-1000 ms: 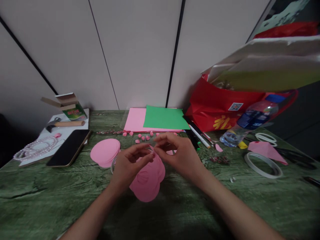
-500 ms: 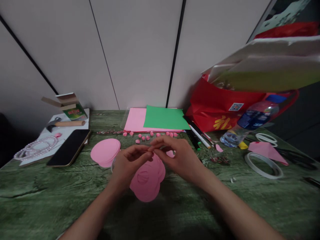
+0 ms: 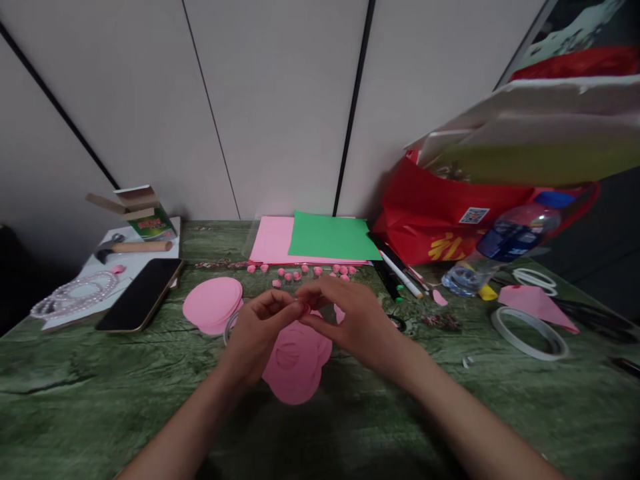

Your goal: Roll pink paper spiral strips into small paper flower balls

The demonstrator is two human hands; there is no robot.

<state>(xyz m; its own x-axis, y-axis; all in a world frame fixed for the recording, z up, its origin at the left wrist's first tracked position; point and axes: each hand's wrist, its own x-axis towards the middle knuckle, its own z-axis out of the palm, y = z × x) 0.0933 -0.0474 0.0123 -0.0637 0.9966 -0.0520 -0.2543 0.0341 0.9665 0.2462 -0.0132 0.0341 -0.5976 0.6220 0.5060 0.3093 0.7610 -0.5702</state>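
The small pink piece [image 3: 302,308] is in the middle of the frame, above the pile of pink paper [image 3: 296,383]; it is mostly covered by the fingers, so its exact shape I cannot tell. The left hand [image 3: 263,327] has its thumb and index finger closed on this piece, with the other fingers curled behind; the right hand [image 3: 355,320] comes from the other side with a bent index finger over the piece and the thumb under it, but whether these two tips really press it, I cannot tell.

The work in hand seems to be rolling or shaping of thin paper; for this, I would advise that the left pinch stays light but steady, because paper of this kind probably creases when it is squeezed strongly; the right fingertips should turn the edge by little movements, keeping the coil even; a hurried turn could let it spring open. It is good to work low above the pile, as now, so that a dropped piece would fall on paper of the same colour, though there it may be difficult to see.

The small pink rolls [image 3: 297,275] in the upper middle can serve as model for tightness; the round pink sheets [image 3: 213,300], left of centre, lie well apart from the fingers, beyond accidental touch.
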